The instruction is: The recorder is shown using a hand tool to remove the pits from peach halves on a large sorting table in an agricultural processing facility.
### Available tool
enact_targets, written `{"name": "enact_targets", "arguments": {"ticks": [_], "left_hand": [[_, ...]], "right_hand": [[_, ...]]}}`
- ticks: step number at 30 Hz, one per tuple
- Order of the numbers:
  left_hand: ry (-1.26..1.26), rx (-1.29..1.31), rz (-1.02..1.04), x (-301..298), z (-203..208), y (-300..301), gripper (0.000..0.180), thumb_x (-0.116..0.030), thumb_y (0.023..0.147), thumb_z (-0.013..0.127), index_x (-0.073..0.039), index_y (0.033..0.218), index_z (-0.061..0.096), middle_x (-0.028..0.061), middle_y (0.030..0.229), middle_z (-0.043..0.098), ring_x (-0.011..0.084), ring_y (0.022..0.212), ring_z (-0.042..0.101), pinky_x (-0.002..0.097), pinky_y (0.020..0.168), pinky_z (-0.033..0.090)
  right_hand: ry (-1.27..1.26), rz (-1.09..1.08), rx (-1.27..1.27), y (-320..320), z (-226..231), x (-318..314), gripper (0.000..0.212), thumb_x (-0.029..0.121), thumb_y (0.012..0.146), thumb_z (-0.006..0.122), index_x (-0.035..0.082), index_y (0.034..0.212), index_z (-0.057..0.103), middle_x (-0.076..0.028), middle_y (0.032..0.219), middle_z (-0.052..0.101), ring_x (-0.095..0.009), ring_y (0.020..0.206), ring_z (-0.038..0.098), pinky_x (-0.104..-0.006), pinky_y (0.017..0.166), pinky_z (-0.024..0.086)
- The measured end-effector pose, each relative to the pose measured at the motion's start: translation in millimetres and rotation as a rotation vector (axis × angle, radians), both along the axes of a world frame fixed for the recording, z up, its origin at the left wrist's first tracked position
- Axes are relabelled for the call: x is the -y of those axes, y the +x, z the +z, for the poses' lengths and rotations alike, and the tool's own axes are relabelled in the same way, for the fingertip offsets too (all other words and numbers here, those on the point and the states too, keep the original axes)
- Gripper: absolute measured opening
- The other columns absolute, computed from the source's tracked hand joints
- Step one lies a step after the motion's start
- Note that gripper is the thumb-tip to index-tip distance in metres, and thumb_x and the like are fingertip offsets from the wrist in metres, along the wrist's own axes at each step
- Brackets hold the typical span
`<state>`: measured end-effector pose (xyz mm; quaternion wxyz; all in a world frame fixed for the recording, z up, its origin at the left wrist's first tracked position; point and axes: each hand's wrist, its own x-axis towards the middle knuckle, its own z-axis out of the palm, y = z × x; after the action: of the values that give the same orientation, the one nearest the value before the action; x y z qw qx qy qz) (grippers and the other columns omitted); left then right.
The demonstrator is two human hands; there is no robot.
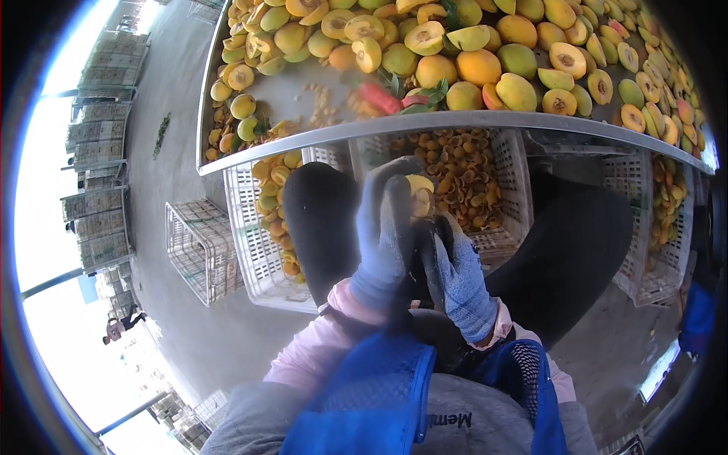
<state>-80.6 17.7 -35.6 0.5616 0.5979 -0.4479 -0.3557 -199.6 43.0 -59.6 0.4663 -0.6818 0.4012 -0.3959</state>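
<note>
A cut yellow peach point(422, 199) is between my two gloved hands, above my lap, its cut face showing. My left hand point(383, 235), in a blue-grey knitted glove and smeared by motion, has its fingers curled along the fruit's left side. My right hand point(459, 279), in a like glove, is closed just below, its fingertips at the fruit's lower edge. Whatever else it may grip is hidden. Beyond the hands, a metal-rimmed table point(318, 138) bears a heap of whole and halved peaches point(485, 68). A blurred red object point(379, 97) lies near its front edge.
Between my knees stands a white crate point(516, 178) of small brownish-orange pieces. A crate of peach halves point(262, 258) is left of my leg, another point(637, 265) on the right. An unfilled crate point(203, 246) tilts on the floor. Stacked crates point(98, 152) and a distant person point(121, 326) are far left.
</note>
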Motion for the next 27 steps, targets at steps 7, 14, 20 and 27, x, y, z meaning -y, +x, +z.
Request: {"name": "enact_targets", "arguments": {"ticks": [7, 14, 20, 27], "left_hand": [[-0.034, -0.027, 0.078, -0.5, -5.5, -7.5, 0.031, -0.024, 0.098, 0.044, 0.002, 0.113, 0.053, 0.0101, 0.101, 0.059, 0.0152, 0.087, 0.057, 0.0270, 0.078, 0.045], [-0.046, -0.052, 0.026, 2.5, -16.8, -9.2, 0.025, -0.016, 0.096, 0.043, 0.002, 0.110, 0.054, 0.0105, 0.098, 0.058, 0.0150, 0.084, 0.055, 0.0268, 0.075, 0.045], [0.089, -0.077, -0.032, 2.4, -16.3, -6.3, 0.022, -0.012, 0.096, 0.044, 0.002, 0.108, 0.055, 0.0091, 0.093, 0.058, 0.0142, 0.081, 0.056, 0.0265, 0.073, 0.045], [0.161, 0.030, -0.255, 10.1, -13.0, 11.2, 0.020, -0.014, 0.096, 0.047, 0.001, 0.106, 0.057, 0.0068, 0.093, 0.057, 0.0115, 0.084, 0.054, 0.0240, 0.073, 0.044]], "right_hand": [[0.283, -0.113, 0.190, 14.4, -13.6, -7.4, 0.027, 0.012, 0.091, 0.053, -0.003, 0.112, 0.048, -0.022, 0.093, 0.059, -0.035, 0.081, 0.061, -0.0382, 0.068, 0.046], [0.455, -0.049, 0.370, 6.2, -10.8, 0.8, 0.034, 0.011, 0.090, 0.054, -0.004, 0.120, 0.047, -0.019, 0.104, 0.059, -0.027, 0.095, 0.059, -0.0336, 0.082, 0.046], [0.317, 0.029, 0.171, -4.1, -34.0, -0.3, 0.037, 0.014, 0.093, 0.051, -0.004, 0.124, 0.045, -0.018, 0.109, 0.059, -0.026, 0.100, 0.058, -0.0327, 0.086, 0.045], [0.930, 0.056, 0.500, -1.8, -26.3, 2.6, 0.036, 0.018, 0.096, 0.049, -0.006, 0.123, 0.047, -0.014, 0.110, 0.059, -0.018, 0.097, 0.056, -0.0280, 0.084, 0.045]]}}
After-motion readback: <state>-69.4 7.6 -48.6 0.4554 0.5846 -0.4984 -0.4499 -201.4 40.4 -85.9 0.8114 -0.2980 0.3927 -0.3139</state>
